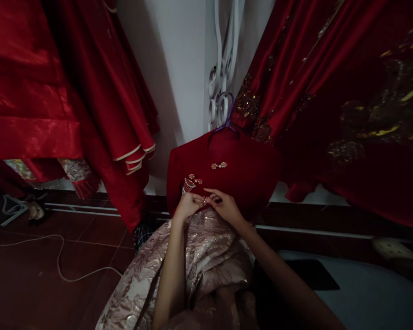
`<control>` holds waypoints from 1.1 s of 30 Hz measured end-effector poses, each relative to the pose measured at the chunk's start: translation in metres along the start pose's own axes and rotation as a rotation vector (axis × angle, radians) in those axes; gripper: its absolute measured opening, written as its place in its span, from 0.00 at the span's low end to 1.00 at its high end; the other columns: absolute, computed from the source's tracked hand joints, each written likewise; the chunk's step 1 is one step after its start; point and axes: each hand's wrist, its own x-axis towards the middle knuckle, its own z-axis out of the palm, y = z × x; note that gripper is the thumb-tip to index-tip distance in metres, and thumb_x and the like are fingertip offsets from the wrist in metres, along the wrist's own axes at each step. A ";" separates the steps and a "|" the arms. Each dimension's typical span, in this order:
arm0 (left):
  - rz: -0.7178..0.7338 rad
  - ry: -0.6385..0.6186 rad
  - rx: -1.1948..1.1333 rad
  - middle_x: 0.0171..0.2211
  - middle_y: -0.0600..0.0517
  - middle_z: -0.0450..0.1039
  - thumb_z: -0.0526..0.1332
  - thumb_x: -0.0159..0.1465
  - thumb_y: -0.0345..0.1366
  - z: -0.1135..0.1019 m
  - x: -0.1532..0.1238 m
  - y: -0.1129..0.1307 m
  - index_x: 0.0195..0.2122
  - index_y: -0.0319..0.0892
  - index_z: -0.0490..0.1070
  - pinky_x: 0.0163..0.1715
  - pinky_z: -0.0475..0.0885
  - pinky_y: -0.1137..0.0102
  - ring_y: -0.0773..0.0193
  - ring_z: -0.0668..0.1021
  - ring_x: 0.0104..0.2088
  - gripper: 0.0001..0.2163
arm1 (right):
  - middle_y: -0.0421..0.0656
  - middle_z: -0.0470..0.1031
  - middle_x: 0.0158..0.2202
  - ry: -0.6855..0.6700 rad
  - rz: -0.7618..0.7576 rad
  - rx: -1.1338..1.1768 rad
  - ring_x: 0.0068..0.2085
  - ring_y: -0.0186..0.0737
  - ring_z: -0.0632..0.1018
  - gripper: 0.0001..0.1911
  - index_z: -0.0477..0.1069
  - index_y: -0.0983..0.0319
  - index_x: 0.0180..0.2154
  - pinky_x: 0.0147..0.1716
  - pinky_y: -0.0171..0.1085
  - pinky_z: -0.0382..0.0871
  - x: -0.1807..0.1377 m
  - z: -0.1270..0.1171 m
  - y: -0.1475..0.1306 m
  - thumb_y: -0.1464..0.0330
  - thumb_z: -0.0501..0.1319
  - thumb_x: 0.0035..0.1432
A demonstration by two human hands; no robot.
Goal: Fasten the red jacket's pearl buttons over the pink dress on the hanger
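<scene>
A dark red jacket [241, 174] hangs on a purple hanger [227, 121], with pearl knot buttons [219, 165] down its front. Below it drapes a pale pink and gold brocade skirt [206, 256]. My left hand [187, 205] and my right hand [224, 205] meet at the jacket's lower front edge. The fingers of both hands are pinched together on a small pearl button fastening [205, 199] there. Just above my left hand sits a fan-shaped pearl ornament [189, 184].
Red satin garments [99, 91] hang at the left, and gold-embroidered red ones [347, 91] at the right. A white wall and a white scrolled metal stand [222, 78] are behind. A white cord [60, 261] lies on the dark red tiled floor. A white surface [365, 293] lies at the lower right.
</scene>
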 end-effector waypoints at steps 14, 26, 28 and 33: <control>0.037 0.065 0.074 0.28 0.49 0.77 0.65 0.48 0.34 -0.006 -0.004 0.000 0.29 0.37 0.76 0.33 0.70 0.72 0.67 0.76 0.28 0.08 | 0.42 0.71 0.34 0.021 -0.082 -0.235 0.31 0.33 0.73 0.19 0.68 0.57 0.49 0.33 0.34 0.69 -0.003 0.003 -0.001 0.68 0.56 0.54; 0.071 0.008 0.097 0.28 0.52 0.71 0.67 0.46 0.32 -0.006 -0.007 0.004 0.30 0.37 0.70 0.30 0.67 0.75 0.70 0.72 0.28 0.11 | 0.41 0.74 0.32 0.094 -0.039 -0.095 0.31 0.33 0.75 0.12 0.72 0.59 0.40 0.29 0.31 0.69 0.000 -0.053 -0.034 0.64 0.55 0.57; 0.070 0.015 0.119 0.27 0.52 0.71 0.67 0.46 0.35 -0.005 -0.008 0.004 0.29 0.37 0.71 0.29 0.67 0.74 0.70 0.72 0.27 0.10 | 0.41 0.75 0.31 0.064 -0.034 -0.097 0.32 0.33 0.75 0.11 0.72 0.59 0.40 0.30 0.32 0.69 0.001 -0.050 -0.030 0.65 0.55 0.56; 0.097 0.024 0.141 0.25 0.52 0.72 0.67 0.46 0.39 -0.005 -0.009 0.005 0.26 0.37 0.71 0.29 0.67 0.74 0.69 0.72 0.27 0.11 | 0.42 0.77 0.33 -0.084 -0.016 -0.088 0.34 0.34 0.76 0.10 0.73 0.60 0.38 0.33 0.33 0.70 0.002 -0.038 -0.015 0.66 0.57 0.54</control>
